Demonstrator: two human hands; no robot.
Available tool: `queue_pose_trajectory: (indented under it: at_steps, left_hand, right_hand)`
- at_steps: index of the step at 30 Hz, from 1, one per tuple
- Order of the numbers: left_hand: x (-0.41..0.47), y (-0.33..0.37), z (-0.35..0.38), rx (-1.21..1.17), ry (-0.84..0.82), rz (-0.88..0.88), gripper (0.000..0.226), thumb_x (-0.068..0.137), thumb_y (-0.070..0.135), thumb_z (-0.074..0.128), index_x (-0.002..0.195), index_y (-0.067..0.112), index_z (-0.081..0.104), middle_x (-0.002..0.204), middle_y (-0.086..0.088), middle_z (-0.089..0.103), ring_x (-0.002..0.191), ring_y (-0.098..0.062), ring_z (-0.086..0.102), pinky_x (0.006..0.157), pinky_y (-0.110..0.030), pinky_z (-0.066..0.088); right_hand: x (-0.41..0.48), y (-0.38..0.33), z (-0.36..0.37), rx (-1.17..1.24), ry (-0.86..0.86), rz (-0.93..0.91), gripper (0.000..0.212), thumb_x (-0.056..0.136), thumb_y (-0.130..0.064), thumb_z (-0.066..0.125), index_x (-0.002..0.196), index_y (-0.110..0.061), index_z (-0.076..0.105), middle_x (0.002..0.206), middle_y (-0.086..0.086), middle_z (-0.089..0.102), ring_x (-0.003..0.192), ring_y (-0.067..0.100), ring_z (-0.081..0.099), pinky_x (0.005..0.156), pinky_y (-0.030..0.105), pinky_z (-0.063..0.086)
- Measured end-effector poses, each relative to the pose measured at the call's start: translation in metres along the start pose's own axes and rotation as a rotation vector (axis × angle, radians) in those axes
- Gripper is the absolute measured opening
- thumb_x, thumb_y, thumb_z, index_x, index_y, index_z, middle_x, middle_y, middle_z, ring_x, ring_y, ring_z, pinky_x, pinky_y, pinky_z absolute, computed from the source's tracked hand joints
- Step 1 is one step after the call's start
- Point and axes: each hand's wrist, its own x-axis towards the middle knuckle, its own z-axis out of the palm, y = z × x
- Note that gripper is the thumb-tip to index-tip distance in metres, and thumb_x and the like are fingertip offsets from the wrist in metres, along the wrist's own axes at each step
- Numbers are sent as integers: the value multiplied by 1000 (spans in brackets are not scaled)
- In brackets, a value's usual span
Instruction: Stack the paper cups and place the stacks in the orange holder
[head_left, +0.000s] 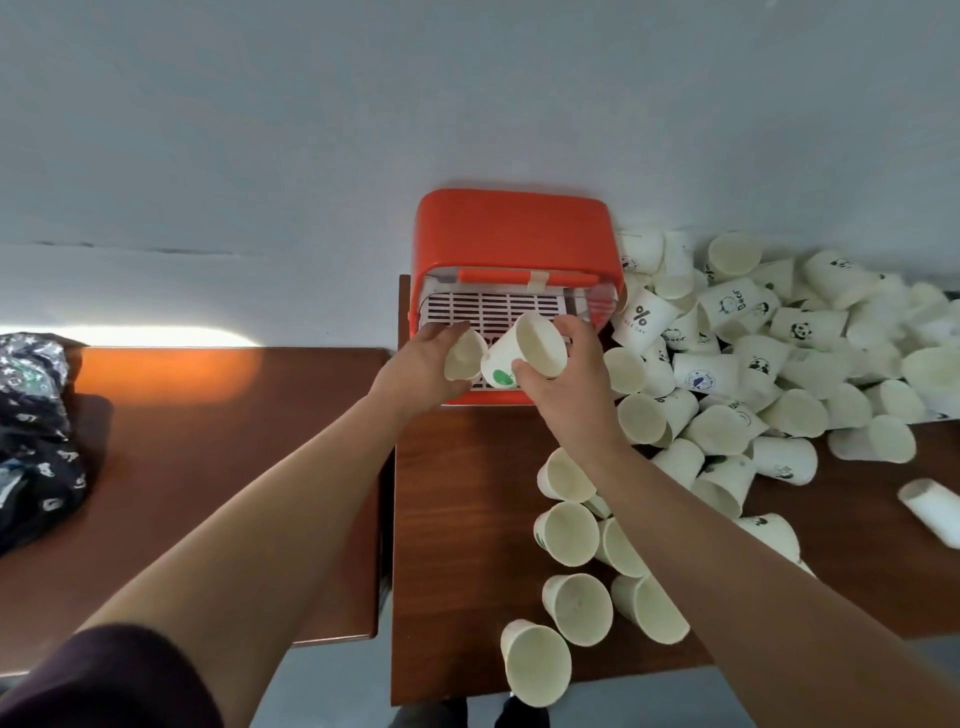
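Note:
The orange holder (511, 234) stands against the wall with its lid up and a white slatted tray (493, 309) showing inside. Over its front edge, my left hand (415, 366) grips a plain white paper cup (464, 356), mouth facing me. My right hand (563, 376) holds a second cup (524, 351) with a green mark, tilted, its base close to the left cup's mouth. A big heap of loose white paper cups (779, 364) lies on the table to the right of the holder. Several more cups (576, 608) lie near the front edge.
The holder and cups sit on a brown table (457, 545). A second brown table (208, 467) adjoins on the left, with a narrow gap between them. A dark patterned bag (36, 441) rests on its left end. A grey wall (311, 130) rises behind.

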Motion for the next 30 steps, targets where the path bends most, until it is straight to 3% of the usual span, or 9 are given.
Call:
queue_pose_trajectory:
  at_steps: [5, 8, 10, 13, 16, 21, 24, 26, 30]
  left_hand:
    - [12, -16, 0, 66, -30, 109, 73, 71, 51, 61, 136, 18, 57, 117, -4, 68, 112, -27, 59, 89, -50, 53]
    - [12, -26, -4, 13, -70, 44, 96, 69, 46, 78, 150, 15, 37, 137, -9, 57, 125, -32, 54, 100, -53, 50]
    - [7, -25, -9, -86, -107, 2, 102, 69, 37, 85, 152, 15, 29, 140, -4, 54, 123, -25, 55, 102, -44, 50]
    - [3, -35, -5, -216, -125, -64, 81, 82, 26, 79, 149, 22, 34, 133, 13, 51, 116, -7, 51, 97, -25, 42]
    - [1, -46, -1, -391, -136, -153, 75, 76, 59, 77, 142, 41, 44, 134, 20, 54, 129, -9, 53, 105, -27, 43]
    - [-16, -41, -2, -594, -93, -162, 48, 101, 31, 54, 149, 27, 44, 140, 14, 55, 111, 7, 56, 87, -4, 41]
    - [-15, -38, -4, -739, -41, -197, 50, 99, 57, 46, 143, 32, 52, 139, 11, 60, 119, 1, 59, 104, -22, 47]
    - [-17, -36, -5, -760, -48, -203, 53, 95, 68, 45, 139, 38, 55, 135, 16, 61, 126, -4, 56, 111, -35, 42]
    - [-18, -41, 1, -648, -16, -130, 46, 97, 40, 63, 142, 36, 52, 136, 14, 61, 123, -10, 60, 107, -36, 48]
  right_hand:
    - [9, -9, 9, 70, 23, -8, 54, 77, -36, 75, 122, -34, 45, 121, -14, 53, 112, 10, 54, 96, 38, 50]
    - [13, -11, 17, 49, 4, -18, 56, 79, -32, 77, 127, -26, 48, 122, -10, 52, 112, 9, 53, 95, 31, 50]
    - [16, -10, 24, 17, -10, -13, 59, 79, -31, 77, 130, -22, 48, 124, -8, 52, 114, 10, 51, 95, 30, 48]
    - [19, -9, 34, -31, -27, -64, 63, 79, -30, 79, 133, -19, 48, 125, -6, 52, 115, 9, 49, 96, 25, 47]
    - [19, -12, 39, -37, -37, -128, 64, 80, -29, 79, 134, -19, 47, 127, -5, 49, 116, 6, 46, 89, 5, 38]
    - [18, -11, 47, -112, -106, -185, 66, 80, -27, 79, 136, -20, 44, 133, -6, 47, 119, 6, 44, 86, 7, 37]
    - [18, -8, 52, -227, -221, -204, 70, 82, -26, 78, 141, -19, 42, 140, -3, 47, 126, 13, 47, 100, 27, 44]
    - [20, -6, 53, -237, -354, -185, 74, 83, -28, 78, 146, -21, 40, 144, -4, 48, 131, 14, 45, 105, 23, 37]
    - [26, 1, 54, -285, -410, -127, 72, 89, -30, 72, 150, -24, 35, 149, -3, 46, 134, 18, 45, 104, 28, 36]
